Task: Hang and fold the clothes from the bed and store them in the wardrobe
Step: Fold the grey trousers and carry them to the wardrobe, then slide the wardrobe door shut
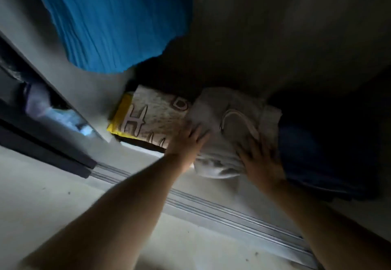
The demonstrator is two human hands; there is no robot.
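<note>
Pressing down with fingers spread, the left hand (186, 140) lies flat on the left edge of a folded white garment (228, 130), while the right hand (259, 159) rests, fingers also spread and fairly straight, on the garment's right front part, neither hand curling round the cloth. That folded white garment, which bears a curved printed outline on top, sits low in the dim wardrobe, at the front edge of its floor (146, 149), just behind the metal sliding-door track (211, 208). Its left side touches or overlaps a flat piece (152, 117) with pale block letters on a grey-brown ground and a yellow border, lying beside it to the left. To the right of the white garment lies a dark blue bundle (313, 159), close against it, though the shadow hides its shape. Above, a bright blue pleated garment (114, 20) hangs down into the wardrobe, well apart from the hands. At far left a dark sliding door (42, 134) stands over the pale floor (53, 195) outside
</note>
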